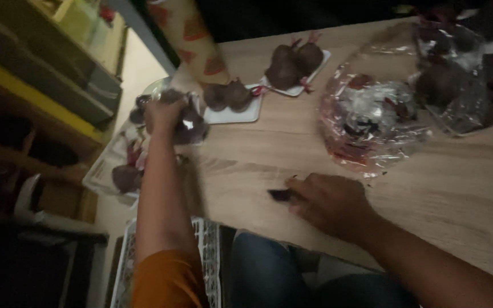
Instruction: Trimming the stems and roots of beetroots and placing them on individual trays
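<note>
My left hand (pixel 164 114) reaches out over the table's left edge and grips a clear-wrapped bundle of dark brown round pieces (pixel 189 126). My right hand (pixel 329 202) rests on the wooden table (pixel 258 165) near its front edge, fingertips closed on a small dark object (pixel 281 195). Two white trays stand further back: the near tray (pixel 241 111) holds two brown pieces, and the far tray (pixel 300 85) holds two more tied with red ribbon. The picture is blurred by motion.
Crinkled clear plastic bags (pixel 372 120) with dark contents lie at the right and back right. A patterned paper roll (pixel 192 40) leans at the back. More wrapped brown pieces (pixel 124 177) sit off the table's left edge, above a white wire basket (pixel 126 262).
</note>
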